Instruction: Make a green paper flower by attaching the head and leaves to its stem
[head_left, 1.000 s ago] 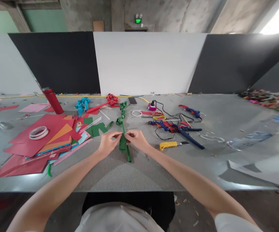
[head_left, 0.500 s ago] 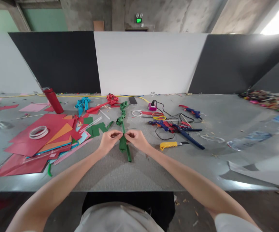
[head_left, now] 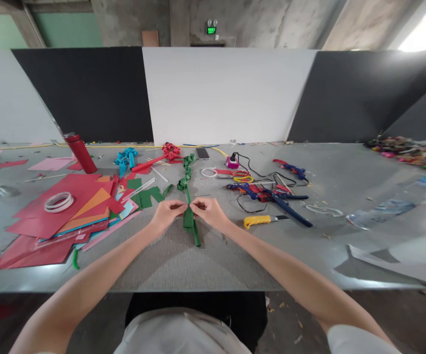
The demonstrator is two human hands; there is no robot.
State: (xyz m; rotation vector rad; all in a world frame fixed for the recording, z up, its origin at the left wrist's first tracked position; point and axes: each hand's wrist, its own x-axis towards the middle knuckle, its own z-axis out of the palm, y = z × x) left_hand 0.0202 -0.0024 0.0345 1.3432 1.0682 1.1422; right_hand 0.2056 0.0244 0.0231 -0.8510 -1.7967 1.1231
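A green paper flower stem (head_left: 188,193) lies pointing away from me in the middle of the table, with curled green paper clusters (head_left: 186,172) along its far end. Near its lower end a flat green paper leaf (head_left: 188,220) sits over the stem. My left hand (head_left: 168,211) pinches this leaf's top from the left. From the right, my right hand (head_left: 207,211) pinches the same spot, fingertips almost touching the left ones. The exact grip is partly hidden behind the fingers. Beyond lie a red paper flower (head_left: 171,151) and a blue paper flower (head_left: 126,158).
Left are stacked coloured paper sheets (head_left: 32,216), tape rolls (head_left: 58,202), green paper scraps (head_left: 146,197) and a red flask (head_left: 81,153). Right are a yellow utility knife (head_left: 260,221) with its blade out, glue guns (head_left: 248,190), dark-blue-handled pliers (head_left: 290,210) and a plastic bottle (head_left: 386,210). A phone (head_left: 202,154) lies behind.
The green leaf has straightened slightly against the stem between my fingertips. Both hands stay in nearly the same place.
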